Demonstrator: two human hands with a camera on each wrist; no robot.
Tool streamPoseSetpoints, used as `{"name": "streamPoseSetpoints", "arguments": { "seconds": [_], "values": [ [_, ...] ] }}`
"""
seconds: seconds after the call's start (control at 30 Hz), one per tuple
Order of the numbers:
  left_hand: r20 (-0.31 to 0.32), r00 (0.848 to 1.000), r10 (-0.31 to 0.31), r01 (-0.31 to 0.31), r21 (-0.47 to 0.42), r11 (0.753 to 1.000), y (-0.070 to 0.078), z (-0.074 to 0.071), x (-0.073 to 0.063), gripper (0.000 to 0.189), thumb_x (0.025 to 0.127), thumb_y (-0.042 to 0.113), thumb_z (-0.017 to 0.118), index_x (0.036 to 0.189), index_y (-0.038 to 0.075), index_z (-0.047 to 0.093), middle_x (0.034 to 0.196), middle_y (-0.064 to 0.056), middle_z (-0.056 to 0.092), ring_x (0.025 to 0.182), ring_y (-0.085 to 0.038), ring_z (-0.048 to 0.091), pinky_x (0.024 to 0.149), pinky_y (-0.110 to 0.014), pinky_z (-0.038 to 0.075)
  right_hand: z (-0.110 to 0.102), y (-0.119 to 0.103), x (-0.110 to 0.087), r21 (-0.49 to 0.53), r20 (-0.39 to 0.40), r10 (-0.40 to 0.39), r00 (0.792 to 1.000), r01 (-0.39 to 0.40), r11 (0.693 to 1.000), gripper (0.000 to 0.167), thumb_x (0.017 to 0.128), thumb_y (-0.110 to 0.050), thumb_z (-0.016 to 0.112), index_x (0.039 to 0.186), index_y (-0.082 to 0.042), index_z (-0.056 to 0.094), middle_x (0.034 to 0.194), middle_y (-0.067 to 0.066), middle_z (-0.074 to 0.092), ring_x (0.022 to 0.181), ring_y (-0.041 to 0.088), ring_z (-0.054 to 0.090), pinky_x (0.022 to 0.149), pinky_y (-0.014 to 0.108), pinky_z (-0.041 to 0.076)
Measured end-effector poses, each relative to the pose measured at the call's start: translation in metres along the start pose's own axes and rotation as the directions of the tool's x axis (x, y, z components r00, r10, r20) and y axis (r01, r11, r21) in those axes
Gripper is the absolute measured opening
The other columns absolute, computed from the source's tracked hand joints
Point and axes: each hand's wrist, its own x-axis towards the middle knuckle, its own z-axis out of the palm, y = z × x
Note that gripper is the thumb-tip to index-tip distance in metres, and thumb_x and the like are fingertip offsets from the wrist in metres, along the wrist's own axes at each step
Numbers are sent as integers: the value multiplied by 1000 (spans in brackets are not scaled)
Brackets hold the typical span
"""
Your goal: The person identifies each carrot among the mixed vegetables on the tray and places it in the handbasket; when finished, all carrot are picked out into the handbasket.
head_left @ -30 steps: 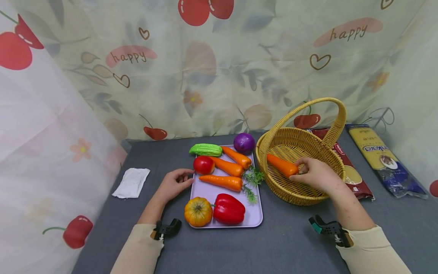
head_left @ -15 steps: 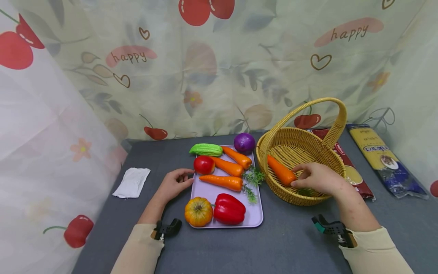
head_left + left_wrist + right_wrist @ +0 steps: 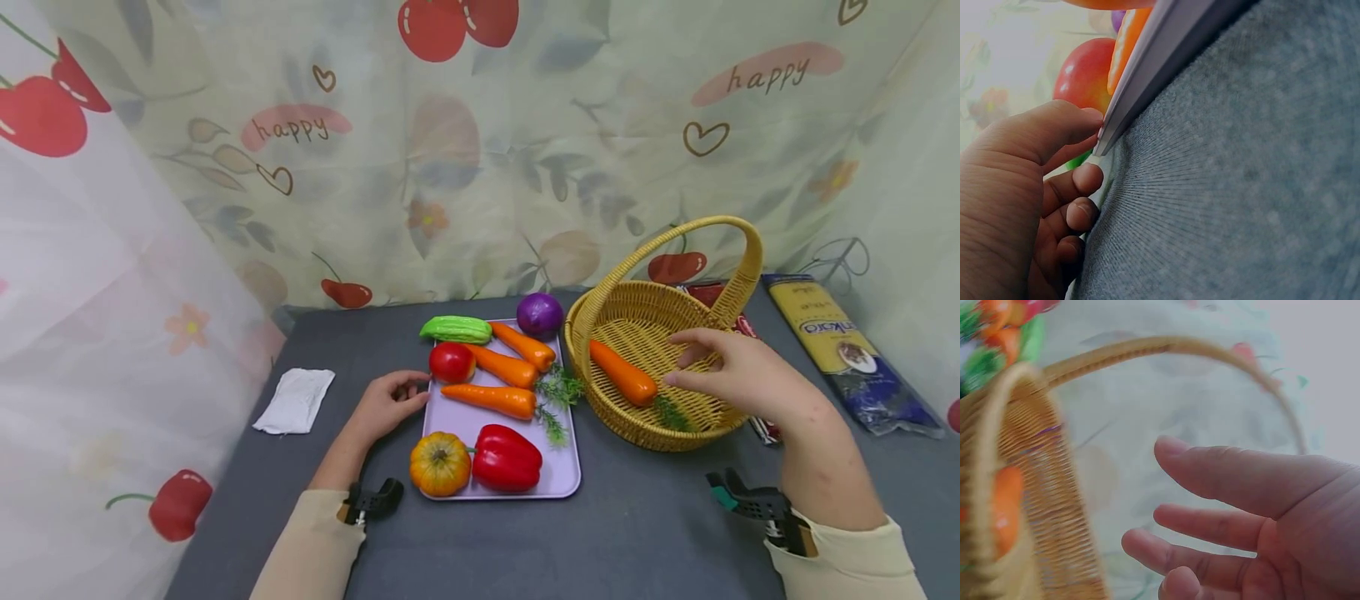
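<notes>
An orange carrot with a green leafy top lies inside the wicker basket. Over the basket's right side my right hand hovers with thumb and fingers spread and nothing between them; the right wrist view shows the same gap. My left hand is at the left edge of a lilac tray, its fingers loosely bent. In the left wrist view, thumb and fingertips are right at the tray's rim. On the tray lie several more carrots, a red round fruit and a red bell pepper.
A small pumpkin, a green ridged gourd and a purple onion-like ball are also on or at the tray. The basket's tall handle arches overhead. Packets lie behind it on the right; a white folded tissue lies left.
My right hand has let go of the carrot and moved up and to the right, leaving it in the basket. The left hand has kept its place beside the tray.
</notes>
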Motion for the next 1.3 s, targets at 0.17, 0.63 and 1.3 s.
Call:
{"name": "streamPoseSetpoints", "arguments": {
  "seconds": [0.17,0.63,1.3],
  "values": [
    [15,1000,-10,10,-4,1000,2,-1,-1,29,93,20,77,120,10,72,84,-3,58,72,-22,52,64,-27,41,-11,-16,-12,1,-53,-6,999,6,1000,67,95,-51,70,146,-10,53,122,8,64,89,23,58,69,38,48],
    [56,998,-14,14,-11,1000,3,-5,-2,31,92,19,78,122,10,71,87,-4,59,72,-23,52,63,-28,41,5,-76,-34,51,-185,-141,973,152,987,60,92,-38,78,144,-16,56,112,3,66,80,19,58,59,32,47],
    [67,997,-30,32,-26,999,1,-4,-1,33,92,22,79,122,11,71,89,-5,59,75,-24,52,64,-27,40,103,-111,19,51,-174,-309,935,322,945,54,87,-22,84,135,-13,63,109,1,60,69,11,50,58,27,47]
  ]
}}
